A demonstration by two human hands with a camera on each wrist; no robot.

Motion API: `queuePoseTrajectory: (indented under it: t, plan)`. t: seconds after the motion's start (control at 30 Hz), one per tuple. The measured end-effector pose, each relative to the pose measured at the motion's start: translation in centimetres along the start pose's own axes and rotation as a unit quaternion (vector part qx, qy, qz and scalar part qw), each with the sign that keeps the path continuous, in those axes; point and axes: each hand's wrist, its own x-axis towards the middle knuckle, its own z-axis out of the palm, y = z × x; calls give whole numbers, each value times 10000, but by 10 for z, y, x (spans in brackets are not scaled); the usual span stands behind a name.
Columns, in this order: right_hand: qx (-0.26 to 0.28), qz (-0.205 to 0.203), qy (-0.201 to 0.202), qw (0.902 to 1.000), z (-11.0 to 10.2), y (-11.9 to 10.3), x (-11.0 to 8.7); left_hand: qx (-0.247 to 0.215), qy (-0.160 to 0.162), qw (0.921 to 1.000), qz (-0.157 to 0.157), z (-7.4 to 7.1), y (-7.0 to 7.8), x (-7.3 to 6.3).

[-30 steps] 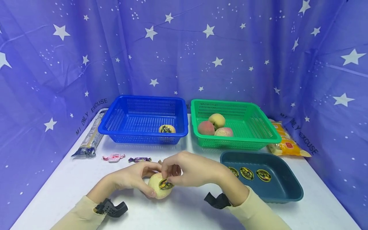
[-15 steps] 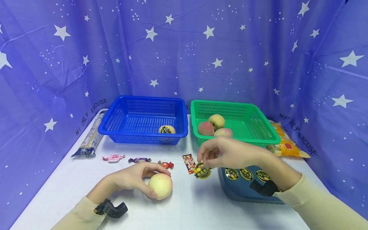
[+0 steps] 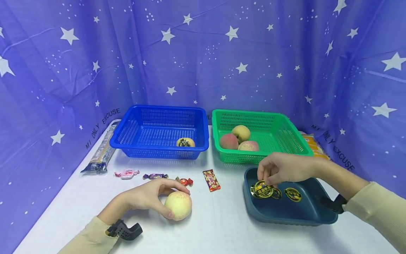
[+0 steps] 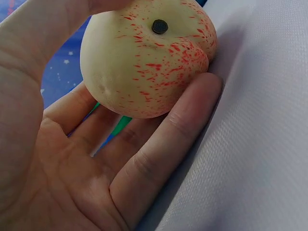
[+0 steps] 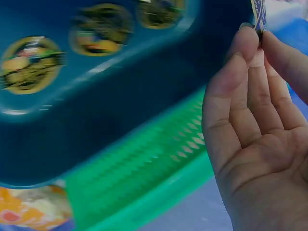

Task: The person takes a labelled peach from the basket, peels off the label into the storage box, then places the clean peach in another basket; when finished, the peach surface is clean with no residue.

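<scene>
A pale yellow peach point(image 3: 180, 206) sits on the white table, gripped between the thumb and fingers of my left hand point(image 3: 147, 197). The left wrist view shows red speckles and a small dark spot on this peach point(image 4: 147, 62). Over the dark teal tray point(image 3: 295, 221), my right hand point(image 3: 285, 168) pinches a round black-and-yellow sticker point(image 3: 263, 190) between thumb and fingertip. Seen from the right wrist, that held sticker point(image 5: 260, 14) is almost edge-on. Similar stickers point(image 3: 293, 194) lie in the tray, one partly behind the held one.
A blue basket point(image 3: 158, 151) holds a fruit with a sticker on it. The green basket point(image 3: 269, 155) holds 3 peaches point(image 3: 228, 141). Wrapped candies point(image 3: 211, 180) lie in a row between hands and baskets. Long packet point(image 3: 103, 150) at left; orange bag point(image 3: 314, 145) at right.
My right hand has lifted the sticker off the peach and carried it right, over the teal tray. My left hand has kept its grip on the peach in place.
</scene>
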Motion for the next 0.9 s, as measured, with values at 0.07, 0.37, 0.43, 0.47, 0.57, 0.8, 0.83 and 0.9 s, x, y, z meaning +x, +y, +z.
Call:
queuePoseTrajectory:
  t: [0.07, 0.37, 0.43, 0.47, 0.57, 0.8, 0.83, 0.9]
  plan:
    - [50, 76, -57, 9999, 4, 10, 0, 51, 27, 10000, 45, 0, 0, 0]
    - [250, 357, -63, 9990, 29, 39, -1, 393, 130, 9990, 178, 0, 2, 0]
    - [251, 441, -73, 9987, 34, 45, -4, 539, 176, 9983, 166, 0, 2, 0]
    - [219, 467, -73, 9986, 36, 47, -5, 619, 203, 9977, 164, 0, 3, 0]
    - [150, 434, -97, 9989, 40, 53, -7, 706, 260, 9971, 93, 0, 4, -1]
    - [-49, 347, -60, 9994, 42, 53, -13, 701, 313, 9970, 77, 1, 8, -1]
    - [-138, 344, -29, 9993, 41, 52, -14, 715, 325, 9969, 78, 1, 8, -2]
    - [-269, 350, 39, 9990, 41, 51, -16, 744, 352, 9966, 56, 1, 8, -2]
